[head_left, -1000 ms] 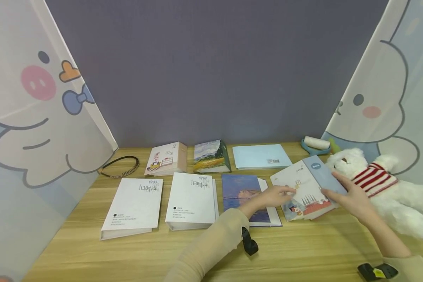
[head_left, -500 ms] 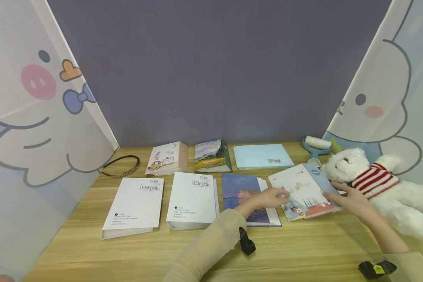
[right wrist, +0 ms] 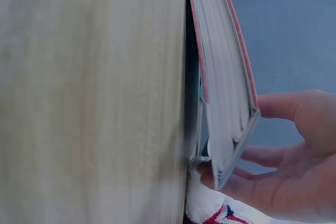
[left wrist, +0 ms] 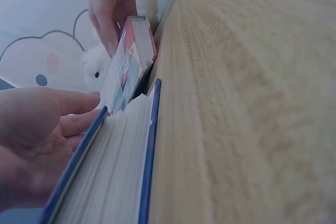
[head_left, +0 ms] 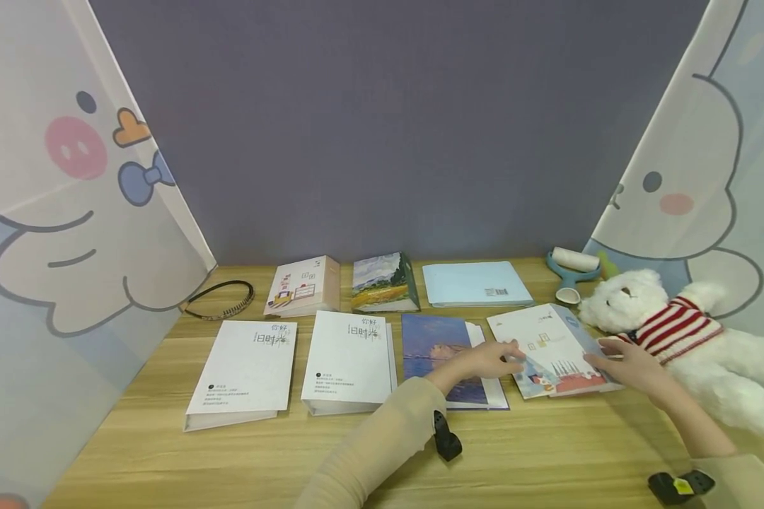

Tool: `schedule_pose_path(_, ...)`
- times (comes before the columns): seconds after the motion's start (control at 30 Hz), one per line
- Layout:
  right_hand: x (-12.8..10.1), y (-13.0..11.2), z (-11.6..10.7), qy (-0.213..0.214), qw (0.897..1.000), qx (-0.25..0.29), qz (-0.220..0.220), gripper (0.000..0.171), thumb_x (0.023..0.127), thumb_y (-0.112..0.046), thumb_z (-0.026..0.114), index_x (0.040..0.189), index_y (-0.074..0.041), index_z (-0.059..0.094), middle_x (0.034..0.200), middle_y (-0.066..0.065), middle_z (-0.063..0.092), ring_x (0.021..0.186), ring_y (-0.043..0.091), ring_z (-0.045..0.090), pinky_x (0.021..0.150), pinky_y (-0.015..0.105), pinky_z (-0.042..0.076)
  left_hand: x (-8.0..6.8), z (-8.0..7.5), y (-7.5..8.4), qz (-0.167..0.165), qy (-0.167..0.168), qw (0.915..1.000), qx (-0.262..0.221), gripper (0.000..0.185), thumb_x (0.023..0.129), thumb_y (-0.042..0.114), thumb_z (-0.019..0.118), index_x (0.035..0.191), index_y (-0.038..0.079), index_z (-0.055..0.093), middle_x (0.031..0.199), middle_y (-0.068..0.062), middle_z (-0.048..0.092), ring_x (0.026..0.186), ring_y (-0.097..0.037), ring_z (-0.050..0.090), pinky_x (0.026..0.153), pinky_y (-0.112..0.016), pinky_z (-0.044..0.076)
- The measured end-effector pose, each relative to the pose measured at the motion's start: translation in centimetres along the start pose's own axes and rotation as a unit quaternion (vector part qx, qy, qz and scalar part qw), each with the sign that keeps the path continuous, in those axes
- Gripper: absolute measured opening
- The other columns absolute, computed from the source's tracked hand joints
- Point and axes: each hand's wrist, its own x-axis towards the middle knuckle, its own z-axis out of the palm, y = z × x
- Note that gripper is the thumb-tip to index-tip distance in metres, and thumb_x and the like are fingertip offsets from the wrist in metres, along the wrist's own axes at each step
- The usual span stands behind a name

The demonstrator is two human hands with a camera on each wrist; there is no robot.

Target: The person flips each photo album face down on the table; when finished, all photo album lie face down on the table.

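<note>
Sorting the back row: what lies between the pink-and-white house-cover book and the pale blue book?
In the head view, the book with a painted yellow field cover lies between them.

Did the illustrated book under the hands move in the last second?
Yes. The illustrated book has tipped down flatter toward the table; its raised right edge has dropped lower against the teddy bear, with the right hand on it.

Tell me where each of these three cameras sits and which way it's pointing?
Head: worn on the head, looking forward and down at the wooden desk; both forearms, left hand and right hand show.
Left wrist: low along the desk at the blue book's page edges; left-hand fingers show.
Right wrist: low, beside the illustrated book's edge; right-hand fingers show.
Shared: all three show the illustrated book.
</note>
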Motion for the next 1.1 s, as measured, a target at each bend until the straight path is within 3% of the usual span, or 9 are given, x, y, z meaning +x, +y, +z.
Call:
schedule_pose_path(0.3,0.33,0.12,0.6,-0.029,0.999,-0.014,-0.033,0.066,0.095,-0.036,0.052,0.127,0.02,0.042,0.126,0.043,0.043,0.113,0.056,0.045,0.084,0.057,0.046,0.23,0.2,-0.28,0.001,0.003,1.0,-0.007,0.035,0.1,0.029,0.046,0.132,0.019,0.055,0.154,0.006,0.026,0.143,-0.008,0.017,0.115,-0.025,0.025)
schedule_pose_path(0.87,0.48,-0.33,0.56,-0.008,0.998,-0.044,-0.042,0.066,0.093,-0.039,0.055,0.13,0.014,0.045,0.123,0.039,0.049,0.112,0.056,0.045,0.083,0.058,0.045,0.28,0.11,-0.4,0.008,-0.011,0.9999,0.006,0.036,0.101,0.028,0.043,0.135,0.02,0.052,0.155,0.005,0.021,0.144,-0.009,0.013,0.116,-0.027,0.022)
schedule_pose_path(1.1,0.7,-0.66,0.6,0.015,0.996,-0.049,-0.068,0.054,0.09,-0.026,0.062,0.122,0.015,0.052,0.114,0.038,0.055,0.105,0.053,0.053,0.08,0.056,0.048,0.16,0.22,-0.45,0.006,0.001,0.9997,-0.024,0.039,0.1,0.031,0.044,0.138,0.022,0.049,0.154,0.006,0.025,0.144,-0.009,0.016,0.115,-0.028,0.025)
